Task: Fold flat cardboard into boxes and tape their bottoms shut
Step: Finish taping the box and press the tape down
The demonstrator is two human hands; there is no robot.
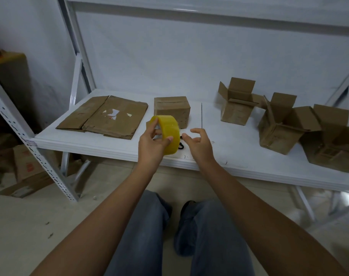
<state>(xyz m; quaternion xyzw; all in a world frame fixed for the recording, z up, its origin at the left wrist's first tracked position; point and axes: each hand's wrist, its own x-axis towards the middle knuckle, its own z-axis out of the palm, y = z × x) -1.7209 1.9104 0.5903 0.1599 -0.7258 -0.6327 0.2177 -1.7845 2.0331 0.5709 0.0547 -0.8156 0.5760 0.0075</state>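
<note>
My left hand [152, 143] grips a yellow roll of tape [168, 133] above the front edge of the white shelf [110, 145]. My right hand [198, 145] hovers just right of the roll, fingers loosely curled, holding nothing. Behind the roll a small folded box [172, 110] sits with its flaps closed on top. To its left lies a stack of flat cardboard [104, 117]. Three folded boxes with open top flaps stand on the right: one at the back [237, 104], one in the middle [279, 129] and one at the far right [332, 142].
A small black object [181, 146] lies on the shelf between my hands, partly hidden. A thin seam [201, 115] runs across the shelf. White perforated rack posts [40, 158] stand at left, with cardboard [28, 172] on the floor beyond. My legs and shoes are below.
</note>
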